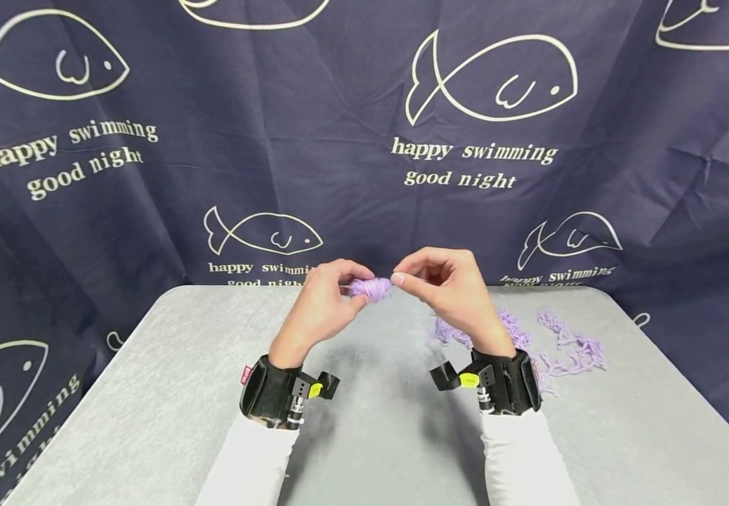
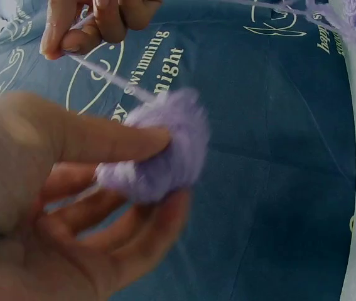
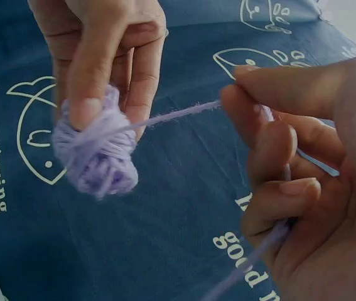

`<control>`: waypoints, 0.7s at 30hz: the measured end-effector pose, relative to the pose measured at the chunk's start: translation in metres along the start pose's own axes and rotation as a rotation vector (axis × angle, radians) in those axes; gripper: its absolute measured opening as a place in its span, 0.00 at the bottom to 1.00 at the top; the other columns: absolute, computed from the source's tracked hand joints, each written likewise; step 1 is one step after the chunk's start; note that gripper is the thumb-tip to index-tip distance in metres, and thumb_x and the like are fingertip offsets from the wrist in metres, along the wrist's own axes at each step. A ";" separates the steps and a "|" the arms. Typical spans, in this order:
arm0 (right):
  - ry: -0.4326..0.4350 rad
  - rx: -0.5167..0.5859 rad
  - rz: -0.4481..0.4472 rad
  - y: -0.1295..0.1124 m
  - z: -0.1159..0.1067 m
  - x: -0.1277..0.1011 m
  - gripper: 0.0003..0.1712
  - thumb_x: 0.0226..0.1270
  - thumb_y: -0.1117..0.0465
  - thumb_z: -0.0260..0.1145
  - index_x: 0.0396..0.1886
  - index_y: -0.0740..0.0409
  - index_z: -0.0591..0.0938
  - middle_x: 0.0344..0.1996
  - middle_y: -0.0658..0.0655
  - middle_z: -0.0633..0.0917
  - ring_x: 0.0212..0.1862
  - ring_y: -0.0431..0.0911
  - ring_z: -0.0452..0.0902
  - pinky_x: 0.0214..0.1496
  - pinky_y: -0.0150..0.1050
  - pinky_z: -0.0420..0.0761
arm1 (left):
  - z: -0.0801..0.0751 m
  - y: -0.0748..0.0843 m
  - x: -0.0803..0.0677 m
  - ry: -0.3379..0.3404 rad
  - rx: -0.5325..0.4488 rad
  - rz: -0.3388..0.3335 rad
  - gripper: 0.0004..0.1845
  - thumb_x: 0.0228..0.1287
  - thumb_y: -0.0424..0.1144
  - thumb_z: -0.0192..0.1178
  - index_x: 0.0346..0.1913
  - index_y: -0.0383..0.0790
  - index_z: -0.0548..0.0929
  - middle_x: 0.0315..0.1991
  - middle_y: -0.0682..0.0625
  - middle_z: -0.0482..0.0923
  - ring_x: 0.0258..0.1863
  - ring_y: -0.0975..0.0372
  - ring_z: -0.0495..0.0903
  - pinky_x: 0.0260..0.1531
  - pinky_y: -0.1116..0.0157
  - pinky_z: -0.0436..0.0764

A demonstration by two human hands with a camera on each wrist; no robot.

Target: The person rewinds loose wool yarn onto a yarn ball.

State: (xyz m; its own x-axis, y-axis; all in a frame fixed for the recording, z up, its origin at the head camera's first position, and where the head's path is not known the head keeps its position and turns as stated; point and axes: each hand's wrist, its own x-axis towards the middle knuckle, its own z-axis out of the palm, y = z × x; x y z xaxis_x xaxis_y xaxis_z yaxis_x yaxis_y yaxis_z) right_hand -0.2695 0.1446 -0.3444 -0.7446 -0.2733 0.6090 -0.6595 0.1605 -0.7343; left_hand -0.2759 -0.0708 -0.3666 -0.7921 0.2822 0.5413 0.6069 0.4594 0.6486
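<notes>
A staged recording set: a grey table (image 1: pixel 149 393) before a fish-printed navy backdrop cloth (image 1: pixel 314 126).

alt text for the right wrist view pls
A left hand pinches a small ball of purple yarn while the right hand pinches the strand running from it. Behind them hangs a dark blue cloth printed with fish outlines.

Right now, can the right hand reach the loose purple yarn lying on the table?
Probably yes: the loose yarn lies just beside the right hand, nothing between. But its fingers pinch the strand from the yarn ball, so they are occupied.
</notes>
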 end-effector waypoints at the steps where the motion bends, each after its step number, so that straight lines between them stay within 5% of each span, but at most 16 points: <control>1: 0.022 0.011 0.001 0.001 -0.001 0.000 0.03 0.61 0.69 0.75 0.34 0.61 0.89 0.19 0.54 0.82 0.18 0.43 0.67 0.18 0.33 0.66 | 0.000 0.001 0.000 -0.053 0.012 0.013 0.12 0.53 0.23 0.70 0.42 0.35 0.88 0.38 0.47 0.86 0.37 0.59 0.84 0.37 0.65 0.85; 5: 0.096 0.063 0.020 0.005 -0.006 0.000 0.03 0.61 0.69 0.75 0.35 0.62 0.89 0.20 0.55 0.81 0.19 0.44 0.67 0.19 0.34 0.66 | -0.001 0.003 -0.001 -0.238 -0.030 0.066 0.13 0.53 0.23 0.70 0.42 0.38 0.88 0.38 0.51 0.86 0.37 0.62 0.83 0.31 0.67 0.83; 11: 0.160 0.111 0.031 0.013 -0.008 0.002 0.05 0.61 0.68 0.76 0.35 0.64 0.89 0.22 0.54 0.83 0.19 0.43 0.67 0.19 0.33 0.66 | -0.003 0.007 -0.002 -0.400 -0.280 0.103 0.14 0.55 0.20 0.69 0.43 0.36 0.87 0.40 0.50 0.85 0.41 0.61 0.83 0.42 0.64 0.87; 15: 0.173 0.122 0.042 0.018 -0.008 0.003 0.06 0.61 0.66 0.76 0.35 0.63 0.89 0.21 0.54 0.83 0.19 0.43 0.66 0.19 0.34 0.66 | -0.005 0.010 -0.003 -0.427 -0.468 0.163 0.14 0.56 0.20 0.69 0.45 0.33 0.86 0.41 0.46 0.84 0.41 0.57 0.83 0.46 0.58 0.87; 21: 0.154 0.134 0.076 0.025 -0.006 0.004 0.06 0.62 0.67 0.76 0.36 0.65 0.88 0.22 0.52 0.83 0.19 0.42 0.67 0.20 0.32 0.67 | -0.009 0.014 -0.003 -0.349 -0.692 0.194 0.17 0.56 0.16 0.66 0.49 0.24 0.82 0.46 0.43 0.83 0.46 0.54 0.83 0.44 0.53 0.87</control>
State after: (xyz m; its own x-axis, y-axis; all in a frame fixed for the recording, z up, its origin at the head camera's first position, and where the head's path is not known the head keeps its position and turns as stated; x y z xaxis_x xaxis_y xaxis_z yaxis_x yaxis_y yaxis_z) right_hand -0.2894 0.1536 -0.3587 -0.8052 -0.1157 0.5817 -0.5892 0.0446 -0.8067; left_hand -0.2643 -0.0731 -0.3544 -0.5737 0.6033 0.5540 0.5482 -0.2197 0.8069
